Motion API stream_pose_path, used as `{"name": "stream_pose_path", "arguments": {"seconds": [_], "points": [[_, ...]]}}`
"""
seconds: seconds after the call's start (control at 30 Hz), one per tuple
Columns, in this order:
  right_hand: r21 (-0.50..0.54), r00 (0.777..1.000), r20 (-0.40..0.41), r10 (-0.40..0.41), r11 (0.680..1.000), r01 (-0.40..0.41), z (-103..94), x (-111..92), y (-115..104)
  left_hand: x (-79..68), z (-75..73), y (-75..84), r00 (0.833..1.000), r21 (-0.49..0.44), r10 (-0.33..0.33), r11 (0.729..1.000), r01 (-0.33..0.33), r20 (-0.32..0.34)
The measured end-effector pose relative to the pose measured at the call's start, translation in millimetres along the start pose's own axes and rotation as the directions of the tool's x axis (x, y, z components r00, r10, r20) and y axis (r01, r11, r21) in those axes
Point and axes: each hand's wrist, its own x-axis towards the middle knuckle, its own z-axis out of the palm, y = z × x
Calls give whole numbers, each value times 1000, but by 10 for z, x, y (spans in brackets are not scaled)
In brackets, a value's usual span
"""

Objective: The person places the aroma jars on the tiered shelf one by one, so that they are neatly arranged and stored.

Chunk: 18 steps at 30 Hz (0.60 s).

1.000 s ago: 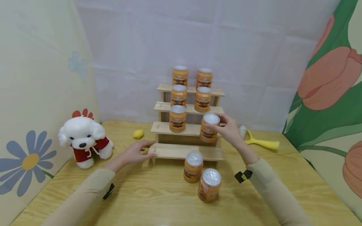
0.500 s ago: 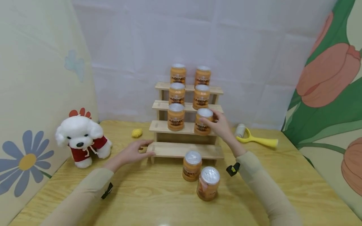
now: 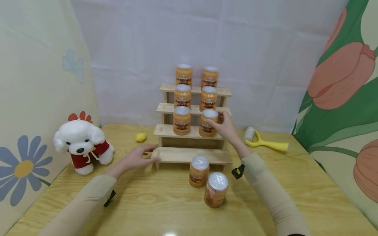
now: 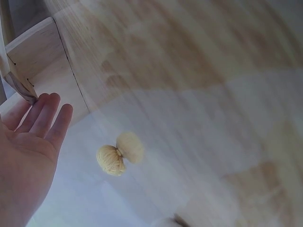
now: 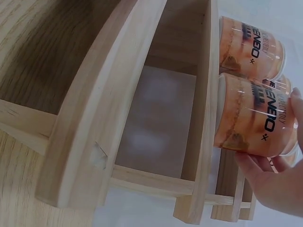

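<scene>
In the head view, my right hand (image 3: 228, 127) grips an orange can (image 3: 208, 125) with a silver lid, thumb at its front and fingers round its right side. The can stands upright on the second step from the bottom of a four-step wooden rack (image 3: 192, 154). The right wrist view shows the held can (image 5: 253, 116) close beside its neighbour (image 5: 248, 47). My left hand (image 3: 136, 158) touches the left end of the lowest step; in the left wrist view its fingers (image 4: 57, 126) stretch straight to the wood. Matching cans fill the steps above, in pairs.
Two more cans, a nearer one (image 3: 216, 190) and one behind it (image 3: 199, 171), stand on the table in front of the rack. A white plush dog (image 3: 80, 144) sits left, near a small yellow yarn bundle (image 3: 140, 137). A yellow-handled roller (image 3: 267, 144) lies right.
My right hand has carried the can left and slightly back onto the second step, beside the other can there. The left hand has stayed at the rack's end.
</scene>
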Motion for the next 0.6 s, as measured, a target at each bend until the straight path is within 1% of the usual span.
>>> {"name": "stream_pose_path", "arguments": {"seconds": [0.3, 0.6], "points": [[-2, 1000, 9, -15, 1000, 15, 16, 34, 11, -7, 10, -20, 1000, -4, 1, 1000, -1, -10], [29, 1000, -1, -26, 999, 26, 40, 58, 26, -9, 8, -2, 1000, 12, 3, 1000, -3, -11]]}}
